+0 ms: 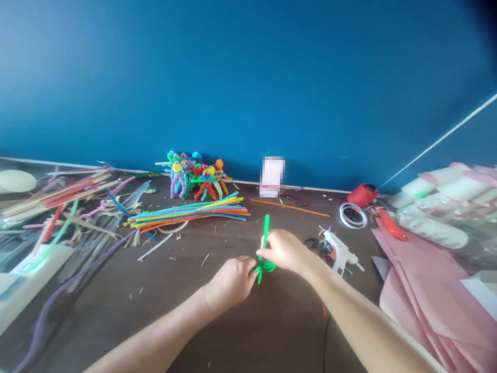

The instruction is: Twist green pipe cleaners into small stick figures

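Observation:
A bright green pipe cleaner [266, 230] stands nearly upright between my hands, its lower part bent into loops with a short tail pointing down. My left hand [236, 277] pinches it at the looped part from the left. From the right, the fingers of my right hand [281, 249] close on it just above the loops. My fingertips partly cover where the strands cross. Beyond my hands lies a bundle of multicoloured pipe cleaners [190, 213]. Behind that bundle stands a group of small pipe cleaner figures [198, 176].
Loose sticks and strips [77, 202] crowd the left side. A single orange pipe cleaner [291, 207] lies ahead. At right are a white glue gun [339, 254], a red spool [362, 195], a white ring [352, 215] and pink sheets [419, 290]. A blue wall [248, 88] bounds the back.

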Motion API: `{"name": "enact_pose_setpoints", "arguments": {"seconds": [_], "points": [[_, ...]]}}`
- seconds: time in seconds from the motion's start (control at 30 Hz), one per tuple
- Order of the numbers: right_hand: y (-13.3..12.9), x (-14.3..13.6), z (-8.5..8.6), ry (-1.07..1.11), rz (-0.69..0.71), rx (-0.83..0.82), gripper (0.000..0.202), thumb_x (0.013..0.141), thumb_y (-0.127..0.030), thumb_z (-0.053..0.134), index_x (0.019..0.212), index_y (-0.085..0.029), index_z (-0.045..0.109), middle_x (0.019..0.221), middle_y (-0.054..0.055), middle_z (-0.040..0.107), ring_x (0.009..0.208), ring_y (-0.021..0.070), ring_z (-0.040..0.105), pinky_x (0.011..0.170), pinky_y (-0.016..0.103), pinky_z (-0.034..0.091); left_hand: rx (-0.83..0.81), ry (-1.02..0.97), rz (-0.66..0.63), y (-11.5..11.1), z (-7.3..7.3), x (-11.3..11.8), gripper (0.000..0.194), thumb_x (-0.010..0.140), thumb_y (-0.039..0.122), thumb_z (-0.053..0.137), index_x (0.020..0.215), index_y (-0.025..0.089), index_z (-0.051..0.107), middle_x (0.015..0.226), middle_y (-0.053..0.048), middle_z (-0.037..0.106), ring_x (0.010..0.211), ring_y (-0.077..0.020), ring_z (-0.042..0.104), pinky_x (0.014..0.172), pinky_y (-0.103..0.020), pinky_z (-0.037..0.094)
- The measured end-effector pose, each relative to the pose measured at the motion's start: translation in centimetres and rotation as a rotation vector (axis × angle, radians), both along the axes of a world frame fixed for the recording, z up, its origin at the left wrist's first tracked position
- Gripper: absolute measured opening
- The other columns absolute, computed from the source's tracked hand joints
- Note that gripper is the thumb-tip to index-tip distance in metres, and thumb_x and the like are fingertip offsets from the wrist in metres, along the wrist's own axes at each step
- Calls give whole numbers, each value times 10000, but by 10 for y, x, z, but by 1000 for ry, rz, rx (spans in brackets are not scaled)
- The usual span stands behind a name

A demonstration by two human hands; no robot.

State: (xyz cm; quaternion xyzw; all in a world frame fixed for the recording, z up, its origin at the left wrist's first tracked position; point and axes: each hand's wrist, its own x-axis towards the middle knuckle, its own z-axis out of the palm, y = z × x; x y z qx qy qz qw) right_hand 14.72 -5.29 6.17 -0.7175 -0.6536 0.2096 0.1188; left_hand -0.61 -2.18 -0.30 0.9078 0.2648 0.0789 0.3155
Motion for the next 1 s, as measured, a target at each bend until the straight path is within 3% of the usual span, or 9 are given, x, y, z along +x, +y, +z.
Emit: {"name": "enact_pose_setpoints", "arguments": {"seconds": [0.13,0.27,0.4,0.5,0.6,0.67,0.83,1.0], "points": [[5,-35,14,-336,48,73,170,722,-247,592,570,-176,622,536,58,625,470,167,574,428,240,315,-11,-91,117,5,-6,0,158,758,166,397,699,156,543,718,-100,604,657,-198,561,616,-277,357],[-9,-53,7,-386,103,218,142,752,-186,550,629,-176,621,596,55,633,499,167,587,439,248,318,-86,-117,184,12,-6,-2,157,672,101,411,545,158,483,547,-49,523,518,-145,482,537,-249,313],[-35,-47,-5,-279,135,362,165,762,-113,498,643,-195,579,602,21,590,526,139,553,463,237,323,-296,-195,251,18,-4,-1,167,678,167,411,514,161,441,483,14,433,492,-103,409,485,-212,273],[-52,-36,-14,-238,125,425,192,800,-106,436,728,-200,587,596,11,557,523,123,515,487,230,326,-656,-166,348,19,-3,3,203,705,250,393,524,163,425,427,53,349,398,-66,306,409,-195,214],[-63,-25,-22,-250,89,450,209,814,-107,414,766,-199,596,561,4,527,511,120,494,492,231,317,-964,-196,343,17,-2,6,216,710,316,413,569,155,438,472,53,390,380,-45,288,379,-178,203],[-66,-21,-25,-268,74,459,213,819,-108,409,781,-196,599,555,5,523,511,122,492,499,235,318,-1025,-237,333,15,-1,7,244,703,359,443,580,148,443,508,44,420,389,-38,302,373,-170,210],[-68,-29,-27,-261,92,502,204,820,-115,423,866,-189,607,572,14,543,525,129,508,503,239,326,-1001,-284,364,12,-3,8,254,699,358,474,573,139,454,493,46,416,389,-32,314,368,-160,211],[-67,-35,-33,-295,130,506,234,800,-105,429,937,-171,607,583,25,560,515,134,514,481,245,328,-1228,-427,424,16,-3,8,219,655,334,548,640,137,453,545,41,439,420,-25,339,373,-140,199]]}}
